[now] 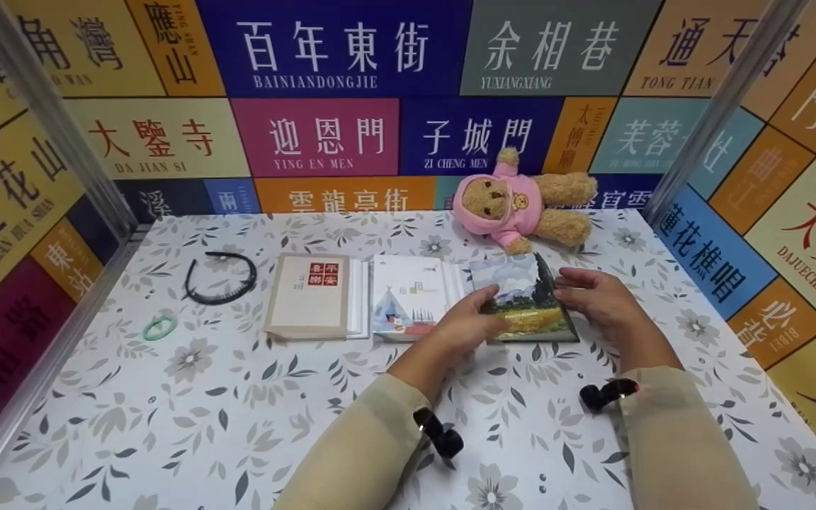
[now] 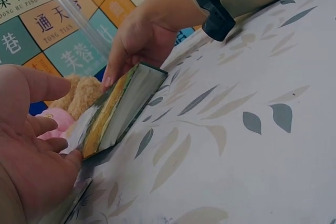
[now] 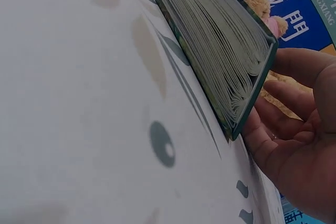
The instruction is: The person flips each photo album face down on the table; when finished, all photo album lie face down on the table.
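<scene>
1. Here's the landscape-covered book [image 1: 532,294], rightmost of three on the table [image 1: 238,439], its lower left part hidden under the left hand [image 1: 466,322].
2. That left hand has its fingers loosely extended, laid over the cover's edge without wrapping round it; it also masks the lower right corner of the white book [image 1: 408,301].
3. Over on the other side, the right hand [image 1: 599,301] is half open, fingers reaching along the green spine, touching but not gripping.
4. Whether the landscape-covered book lies fully flat is hard to call; the wrist views are steeply angled, though its page edges show nicely in the right one.
5. Down in the left wrist view's corner, a dark-edged sliver is cut off, too little to name. Both sleeves [image 1: 684,439] run out of the head view's bottom.
6. Edges now: a slim gap parts the white book from the beige book [image 1: 309,294]; the teddy bear [image 1: 503,202] sits tight behind, a paw near the landscape-covered book's top edge.
7. Room opens in front, a broad patterned stretch between books and person; leftward, the black headband [image 1: 194,287] and green ring [image 1: 147,330] lie well apart from both hands.
</scene>
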A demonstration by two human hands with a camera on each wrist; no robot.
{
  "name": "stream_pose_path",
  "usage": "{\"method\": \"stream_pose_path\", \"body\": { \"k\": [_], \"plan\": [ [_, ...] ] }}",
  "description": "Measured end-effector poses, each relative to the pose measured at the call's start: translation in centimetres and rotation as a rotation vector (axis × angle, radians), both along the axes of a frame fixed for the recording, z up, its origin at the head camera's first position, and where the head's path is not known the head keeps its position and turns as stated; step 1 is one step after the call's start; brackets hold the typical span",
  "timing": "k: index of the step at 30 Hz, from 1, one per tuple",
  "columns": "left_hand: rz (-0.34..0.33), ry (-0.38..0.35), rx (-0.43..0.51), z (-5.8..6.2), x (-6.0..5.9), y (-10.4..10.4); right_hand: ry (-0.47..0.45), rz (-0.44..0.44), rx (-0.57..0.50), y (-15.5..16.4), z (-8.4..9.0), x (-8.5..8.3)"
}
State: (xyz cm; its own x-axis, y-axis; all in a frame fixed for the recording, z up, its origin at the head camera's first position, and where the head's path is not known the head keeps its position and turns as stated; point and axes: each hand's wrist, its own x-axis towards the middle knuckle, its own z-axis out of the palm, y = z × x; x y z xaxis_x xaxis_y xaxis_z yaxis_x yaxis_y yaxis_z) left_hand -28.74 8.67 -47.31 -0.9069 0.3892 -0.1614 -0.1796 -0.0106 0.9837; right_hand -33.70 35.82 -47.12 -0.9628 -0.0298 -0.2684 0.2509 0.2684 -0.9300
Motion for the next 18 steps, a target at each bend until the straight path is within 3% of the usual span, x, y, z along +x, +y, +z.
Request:
{"method": "stream_pose_path", "body": {
  "k": [4,10,18],
  "plan": [
    [0.017,0.034,-0.009,0.4,-0.1,-0.4,0.039,-0.037,0.068,-0.9,1.0,0.3],
    [0.108,0.076,-0.002,2.0,-0.8,-1.7,0.163,-0.071,0.153,-4.0,2.8,0.5],
    [0.257,0.124,0.068,3.6,-1.9,-4.6,0.245,0.033,0.103,-9.5,3.4,0.5]
  ]
}}
